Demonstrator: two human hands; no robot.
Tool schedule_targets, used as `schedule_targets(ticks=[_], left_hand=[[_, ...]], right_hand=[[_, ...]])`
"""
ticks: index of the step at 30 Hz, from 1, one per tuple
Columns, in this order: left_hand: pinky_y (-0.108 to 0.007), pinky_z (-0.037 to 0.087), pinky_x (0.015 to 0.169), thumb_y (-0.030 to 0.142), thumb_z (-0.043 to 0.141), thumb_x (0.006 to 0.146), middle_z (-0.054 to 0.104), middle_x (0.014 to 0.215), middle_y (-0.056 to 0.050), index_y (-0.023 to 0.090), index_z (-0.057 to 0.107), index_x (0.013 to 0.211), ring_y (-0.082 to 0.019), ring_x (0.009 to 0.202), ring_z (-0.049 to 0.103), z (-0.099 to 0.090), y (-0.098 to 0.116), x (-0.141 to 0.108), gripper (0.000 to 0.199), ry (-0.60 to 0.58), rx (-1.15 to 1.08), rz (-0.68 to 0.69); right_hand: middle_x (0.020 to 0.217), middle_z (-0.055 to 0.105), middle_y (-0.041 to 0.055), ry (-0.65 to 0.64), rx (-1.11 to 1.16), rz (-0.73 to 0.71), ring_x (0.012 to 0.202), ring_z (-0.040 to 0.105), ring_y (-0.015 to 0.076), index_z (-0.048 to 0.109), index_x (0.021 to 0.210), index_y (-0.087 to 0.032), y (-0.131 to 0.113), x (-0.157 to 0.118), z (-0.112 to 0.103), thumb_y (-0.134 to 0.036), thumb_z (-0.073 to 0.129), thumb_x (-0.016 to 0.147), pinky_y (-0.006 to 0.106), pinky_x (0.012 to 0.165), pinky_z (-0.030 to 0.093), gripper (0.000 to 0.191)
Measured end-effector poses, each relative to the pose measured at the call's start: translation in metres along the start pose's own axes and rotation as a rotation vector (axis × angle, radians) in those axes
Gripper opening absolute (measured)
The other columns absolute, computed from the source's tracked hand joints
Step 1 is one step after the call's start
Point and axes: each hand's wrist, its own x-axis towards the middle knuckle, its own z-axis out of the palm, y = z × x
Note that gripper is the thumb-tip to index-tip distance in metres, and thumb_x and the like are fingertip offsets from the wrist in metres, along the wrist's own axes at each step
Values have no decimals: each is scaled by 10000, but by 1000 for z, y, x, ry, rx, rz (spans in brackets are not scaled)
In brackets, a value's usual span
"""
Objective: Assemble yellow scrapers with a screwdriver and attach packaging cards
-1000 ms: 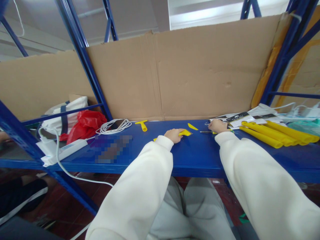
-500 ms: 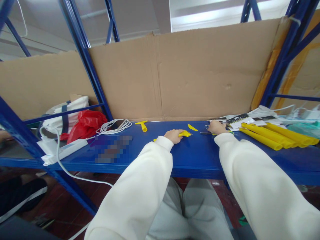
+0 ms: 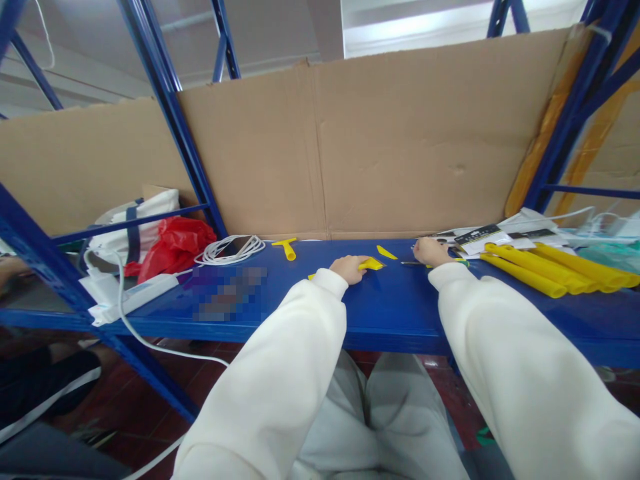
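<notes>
One yellow flared piece (image 3: 371, 264) is gripped in the left hand (image 3: 346, 269), midway between the front and back edges of the blue metal shelf (image 3: 390, 310). By the right hand (image 3: 431, 251), nearer the back edge, one thin rod (image 3: 410, 263) is partly covered; whether anything is held there cannot be told. One flat, pointed yellow sliver (image 3: 387, 253) is seen between the hands. One T-shaped yellow piece (image 3: 285, 249) is set near the back edge; at least four smooth, hollow yellow tubes (image 3: 530, 275) are laid toward the right end.

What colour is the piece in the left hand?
Yellow: the piece by the left hand's fingertips, head view.
</notes>
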Motion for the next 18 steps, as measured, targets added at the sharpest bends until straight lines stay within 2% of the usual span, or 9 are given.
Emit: schedule_targets(ticks=[5,9,11,13,15,18], left_hand=[[-363,482,1003,262,532,920,687,1279,-46,345,561,1407,-276,1180,642,-1,-2,-1,495,49,11,13],[-345,483,984,209,531,913,696,1250,-60,302,608,1357,-264,1159,645,-8,0,6,460,204,-135,10],[-306,512,903,187,543,907,727,1130,-73,233,663,1259,-239,1066,670,-14,5,13,374,271,-309,0],[-242,523,710,157,525,911,714,886,-48,163,689,1075,-173,805,677,-20,12,19,231,301,-583,-39],[-191,431,505,131,491,921,580,650,16,141,630,934,-94,508,533,-24,19,23,140,283,-910,-147],[-154,284,402,71,474,905,410,545,87,171,507,830,-40,371,340,-24,24,23,129,189,-1295,-271]], right_hand=[[1056,729,154,9,72,-18,1105,648,301,747,968,-170,-6,-3,-3,-85,539,800,456,970,431,280],[1016,741,129,41,137,-40,1080,659,289,759,915,-186,-12,-1,-2,-89,554,794,414,946,457,257],[994,746,113,67,212,-72,1054,664,271,756,907,-192,-15,2,1,-129,550,820,390,930,470,232],[981,749,104,85,316,-132,1021,668,249,750,902,-180,-18,4,4,-164,547,837,366,920,480,214],[973,751,96,106,447,-217,984,669,223,739,894,-157,-22,5,6,-176,550,838,344,921,485,198],[960,752,79,141,645,-310,933,667,196,717,865,-145,-27,3,8,-190,562,833,333,920,492,164]])
